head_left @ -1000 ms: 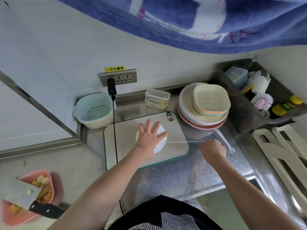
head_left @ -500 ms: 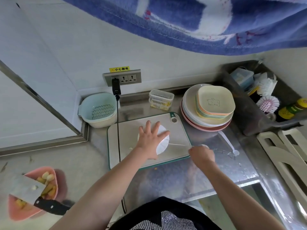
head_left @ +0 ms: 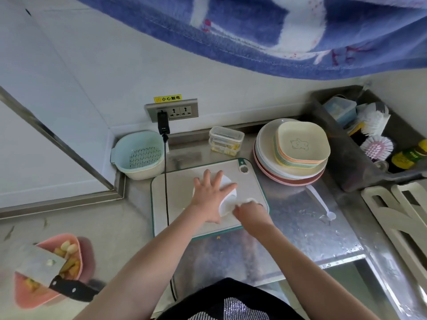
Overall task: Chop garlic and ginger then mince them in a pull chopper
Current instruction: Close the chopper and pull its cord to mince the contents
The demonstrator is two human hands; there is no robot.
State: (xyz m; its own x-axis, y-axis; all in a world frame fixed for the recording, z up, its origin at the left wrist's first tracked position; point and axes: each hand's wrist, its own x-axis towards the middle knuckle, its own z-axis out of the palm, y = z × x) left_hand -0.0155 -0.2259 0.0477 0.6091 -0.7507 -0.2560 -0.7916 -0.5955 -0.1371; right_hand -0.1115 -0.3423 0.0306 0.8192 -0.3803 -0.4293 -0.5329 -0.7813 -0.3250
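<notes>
**Left palm flat on the chopper lid, right hand tight beside it**

The pull chopper (head_left: 227, 197) sits on the cutting board (head_left: 175, 204), on the steel counter (head_left: 300, 218). The left hand (head_left: 211, 197) presses down on its white lid, fingers spread and straight. The right hand (head_left: 250, 212) is curled up right against the chopper's near-right side, with a white pull handle (head_left: 250, 200) poking out above its fingers. At the lower left, a cleaver (head_left: 44, 267) rests across a pink bowl (head_left: 25, 289) of garlic and ginger pieces (head_left: 68, 257). A stack of plates (head_left: 293, 158) stands right of the board.
</notes>
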